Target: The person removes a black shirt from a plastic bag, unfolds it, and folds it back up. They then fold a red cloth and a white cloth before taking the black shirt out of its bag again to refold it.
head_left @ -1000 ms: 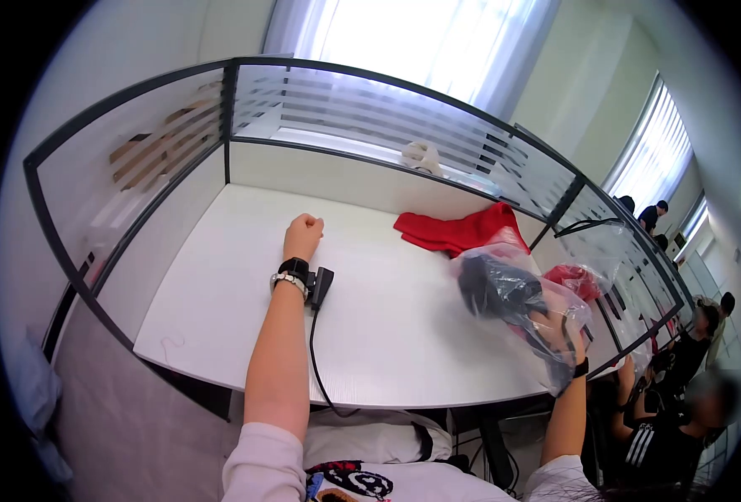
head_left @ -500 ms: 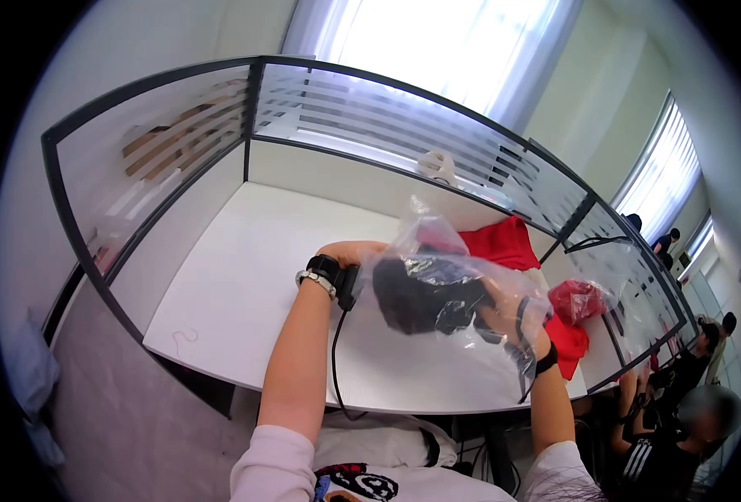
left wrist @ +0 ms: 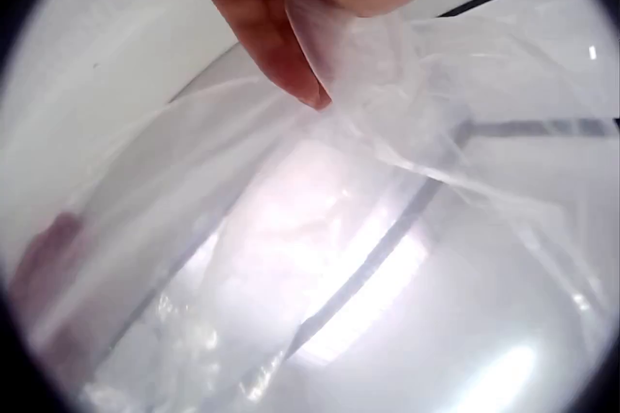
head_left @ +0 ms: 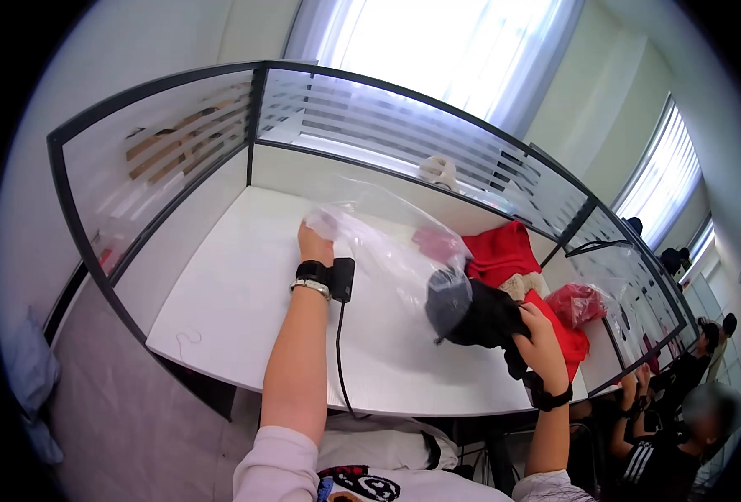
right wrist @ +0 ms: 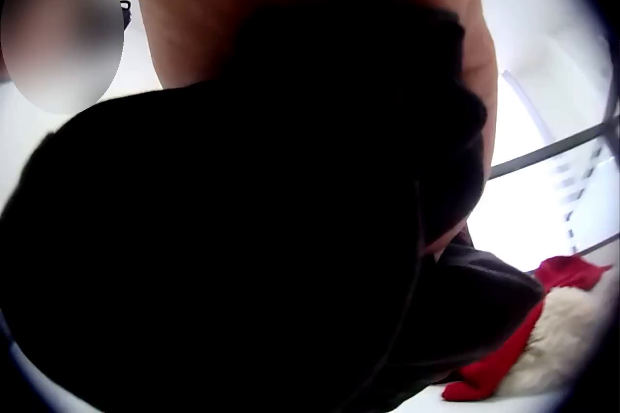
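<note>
Left hand [head_left: 314, 245]: thumb and fingers pinch the closed corner of the clear plastic bag [head_left: 383, 251], which is held up off the white desk [head_left: 228, 293]. The left wrist view confirms film bunched between the fingertips [left wrist: 276, 45].

The bag stretches from that pinch rightward, toward the other hand. At its mouth is a black garment [head_left: 483, 318]. The end nearer the left pinch sits under film; the rest is bare.

Right hand [head_left: 544, 345]: fingers curl round the bare end of the garment in a full grip. The right wrist view is mostly black fabric.

Beyond the right grip, a red cloth [head_left: 500, 249] lies on the desk, apart from both hands.

Judgement: garment and bag are roughly half separated. Done: mouth open, one end of the garment free. Left: the covered end is in the bag, neither hand has let go, and nothing is set down.
</note>
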`<action>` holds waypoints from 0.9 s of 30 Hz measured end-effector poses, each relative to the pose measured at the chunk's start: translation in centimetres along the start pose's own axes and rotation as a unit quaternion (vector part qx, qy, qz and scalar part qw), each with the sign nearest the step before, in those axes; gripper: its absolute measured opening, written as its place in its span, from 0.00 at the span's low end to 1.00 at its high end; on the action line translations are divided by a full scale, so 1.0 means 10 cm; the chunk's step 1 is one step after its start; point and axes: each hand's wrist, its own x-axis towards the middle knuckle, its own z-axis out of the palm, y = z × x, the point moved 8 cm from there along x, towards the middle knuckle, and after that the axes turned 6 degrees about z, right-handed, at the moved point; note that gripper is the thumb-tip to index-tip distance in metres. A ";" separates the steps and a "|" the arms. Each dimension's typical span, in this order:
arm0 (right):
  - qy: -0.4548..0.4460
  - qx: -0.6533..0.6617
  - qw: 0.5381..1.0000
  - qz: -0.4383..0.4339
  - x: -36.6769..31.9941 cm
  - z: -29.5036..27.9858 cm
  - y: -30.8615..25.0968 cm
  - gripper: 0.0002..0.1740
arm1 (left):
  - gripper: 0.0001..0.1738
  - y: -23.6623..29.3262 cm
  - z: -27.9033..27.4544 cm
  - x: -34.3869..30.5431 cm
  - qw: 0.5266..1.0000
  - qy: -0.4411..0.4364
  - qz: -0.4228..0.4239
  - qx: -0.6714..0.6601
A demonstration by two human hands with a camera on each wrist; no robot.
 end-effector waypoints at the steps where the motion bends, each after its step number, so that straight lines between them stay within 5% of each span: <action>1: 0.016 -0.018 0.999 0.029 -0.04 -0.05 0.12 0.27 | 0.12 0.18 0.05 -0.05 0.999 0.030 0.034 0.018; 5: -0.012 -0.123 0.987 0.104 -0.27 -0.05 0.53 0.40 | 0.20 0.47 0.03 -0.01 0.992 0.087 0.083 0.032; 10: 0.020 -0.088 0.993 0.072 -0.48 -0.13 0.41 0.39 | 0.16 0.38 0.42 -0.12 0.999 0.022 0.023 -0.005; 12: 0.044 -0.039 0.997 0.053 -0.50 -0.20 0.26 0.38 | 0.13 0.21 0.98 -0.36 0.975 -0.162 -0.113 -0.100; 13: 0.061 0.014 0.997 0.038 -0.49 -0.24 0.14 0.36 | 0.14 0.22 1.19 -0.37 0.941 -0.326 0.037 0.080; 14: 0.084 0.047 0.995 0.031 -0.49 -0.27 0.11 0.32 | 0.14 0.19 1.49 -0.58 0.829 -0.463 0.185 0.252; 15: 0.048 0.195 0.978 0.052 -0.47 -0.19 0.13 0.31 | 0.18 0.06 1.52 -0.64 0.814 -0.470 0.155 0.303; 16: 0.011 0.338 0.938 0.073 -0.46 -0.09 0.11 0.30 | 0.19 0.00 1.76 -0.99 0.901 -0.409 -0.143 0.033; 18: -0.141 0.465 0.868 0.099 -0.47 0.15 -0.18 0.38 | 0.21 -0.03 2.04 -1.45 0.871 -0.430 -0.197 0.132; 21: -0.225 0.596 0.764 0.105 -0.38 0.59 -0.19 0.52 | 0.14 -0.21 2.39 -2.19 0.707 -0.645 -0.271 0.106; 22: -0.204 0.665 0.713 0.090 -0.36 0.71 -0.02 0.54 | 0.08 -0.24 2.45 -2.46 0.637 -0.717 -0.271 0.083; 24: -0.080 0.667 0.737 0.078 -0.31 0.54 -0.10 0.51 | 0.14 -0.21 2.53 -2.93 0.527 -0.782 -0.321 0.085; 27: 0.054 0.623 0.769 0.132 -0.39 0.23 -0.36 0.44 | 0.21 -0.15 2.63 -3.11 0.521 -0.786 -0.331 0.037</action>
